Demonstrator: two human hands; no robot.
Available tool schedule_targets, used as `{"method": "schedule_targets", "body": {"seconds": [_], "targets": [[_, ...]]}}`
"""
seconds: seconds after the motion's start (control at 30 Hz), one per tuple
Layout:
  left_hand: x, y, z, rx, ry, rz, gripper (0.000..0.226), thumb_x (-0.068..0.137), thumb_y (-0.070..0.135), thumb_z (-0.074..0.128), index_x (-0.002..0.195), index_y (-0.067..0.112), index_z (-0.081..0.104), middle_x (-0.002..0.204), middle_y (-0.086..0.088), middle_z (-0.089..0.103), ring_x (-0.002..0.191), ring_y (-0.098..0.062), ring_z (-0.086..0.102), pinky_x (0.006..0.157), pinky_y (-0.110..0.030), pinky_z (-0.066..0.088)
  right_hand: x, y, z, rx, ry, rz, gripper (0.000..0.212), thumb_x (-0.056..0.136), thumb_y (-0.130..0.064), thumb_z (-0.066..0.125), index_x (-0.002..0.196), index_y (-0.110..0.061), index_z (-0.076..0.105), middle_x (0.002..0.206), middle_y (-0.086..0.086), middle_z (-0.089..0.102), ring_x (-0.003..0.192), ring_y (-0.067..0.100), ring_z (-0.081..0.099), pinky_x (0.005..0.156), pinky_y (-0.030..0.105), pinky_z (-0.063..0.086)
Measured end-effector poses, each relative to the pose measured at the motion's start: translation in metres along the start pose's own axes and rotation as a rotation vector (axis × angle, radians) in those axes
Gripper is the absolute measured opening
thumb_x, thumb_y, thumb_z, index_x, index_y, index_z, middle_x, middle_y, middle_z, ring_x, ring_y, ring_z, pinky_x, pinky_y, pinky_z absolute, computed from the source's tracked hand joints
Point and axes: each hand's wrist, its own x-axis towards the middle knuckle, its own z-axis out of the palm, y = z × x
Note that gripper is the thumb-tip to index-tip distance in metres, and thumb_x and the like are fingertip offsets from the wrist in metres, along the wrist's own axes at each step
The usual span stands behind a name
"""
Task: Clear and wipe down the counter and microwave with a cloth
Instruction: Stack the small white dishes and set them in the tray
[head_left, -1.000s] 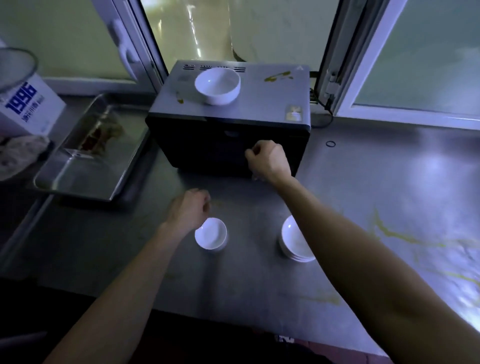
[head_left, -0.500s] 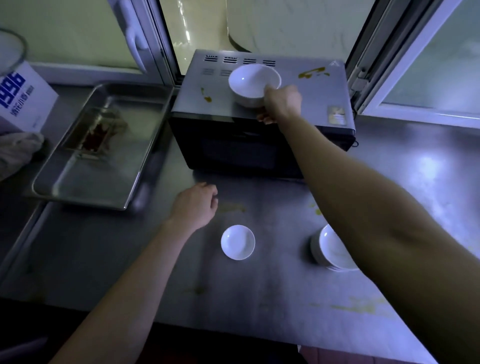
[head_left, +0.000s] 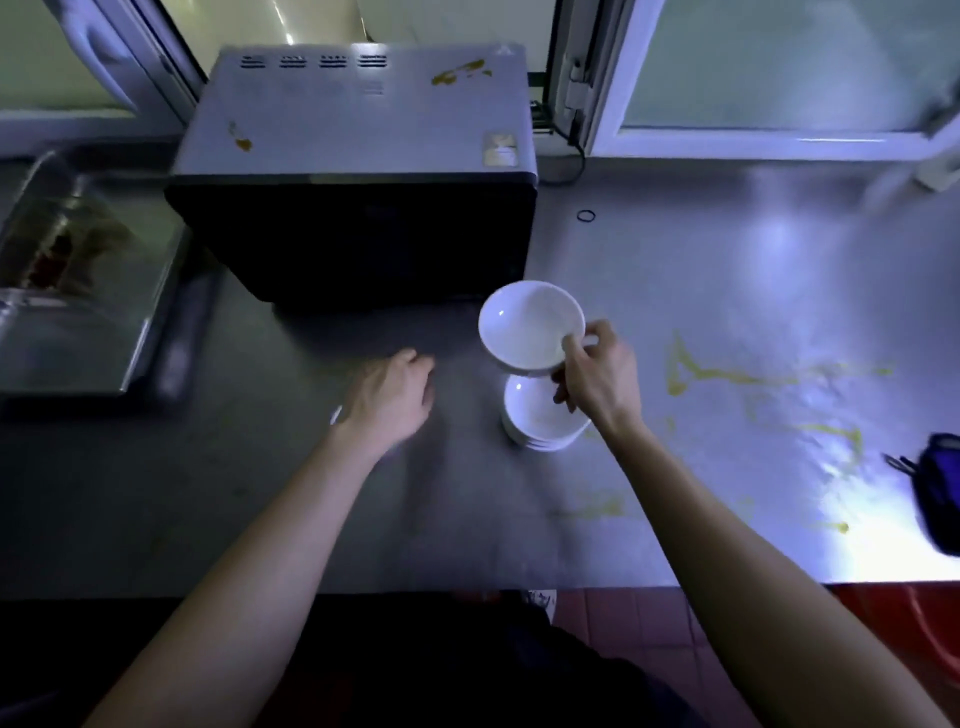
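Observation:
My right hand (head_left: 597, 379) pinches the rim of a white bowl (head_left: 527, 325) and holds it just above a stack of white saucers (head_left: 537, 421) on the steel counter (head_left: 467, 519). A small white saucer (head_left: 336, 414) is almost fully hidden under my left hand (head_left: 392, 397), which hovers over it with relaxed fingers. The microwave (head_left: 353, 171) stands behind, its grey top bare except for yellow-brown smears. No cloth is in view.
A steel tray (head_left: 78, 291) with food residue lies left of the microwave. Yellow streaks (head_left: 753, 384) mark the counter at right. A dark pouch (head_left: 937, 488) sits at the right edge, a small black ring (head_left: 585, 215) beside the microwave. Window frames run along the back.
My right hand lifted the bowl off the microwave top and brought it down over the saucer stack. My left hand moved over the small saucer.

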Motion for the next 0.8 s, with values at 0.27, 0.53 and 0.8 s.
{"method": "schedule_targets", "body": {"seconds": [0.27, 0.53, 0.8], "targets": [[-0.014, 0.077, 0.01, -0.035, -0.128, -0.005, 0.105, 0.078, 0.064, 0.082, 0.159, 0.023, 0.031, 0.146, -0.002, 0.045, 0.126, -0.032, 0.059, 0.093, -0.046, 0.053, 0.009, 0.087, -0.011, -0.213, -0.064, -0.038, 0.035, 0.096, -0.044, 0.04, 0.116, -0.019, 0.054, 0.086, 0.013, 0.075, 0.076, 0.035, 0.069, 0.064, 0.041, 0.052], [0.013, 0.132, 0.004, -0.106, -0.176, 0.03, 0.158, 0.048, 0.075, 0.091, 0.168, 0.031, -0.002, 0.175, 0.004, 0.009, 0.159, -0.026, 0.029, 0.113, -0.051, 0.048, 0.021, 0.102, -0.023, -0.275, -0.122, -0.083, 0.029, 0.095, -0.049, 0.05, 0.106, -0.023, 0.059, 0.084, 0.003, 0.073, 0.077, 0.029, 0.068, 0.064, 0.038, 0.051], [0.036, 0.149, 0.005, 0.018, -0.193, 0.171, 0.141, 0.046, 0.067, 0.087, 0.162, 0.031, 0.016, 0.142, -0.004, 0.037, 0.133, -0.032, 0.049, 0.098, -0.043, 0.052, 0.034, 0.12, -0.038, -0.365, -0.187, -0.059, 0.038, 0.099, -0.031, 0.034, 0.094, -0.011, 0.066, 0.094, 0.014, 0.075, 0.08, 0.042, 0.072, 0.077, 0.054, 0.06]]}}
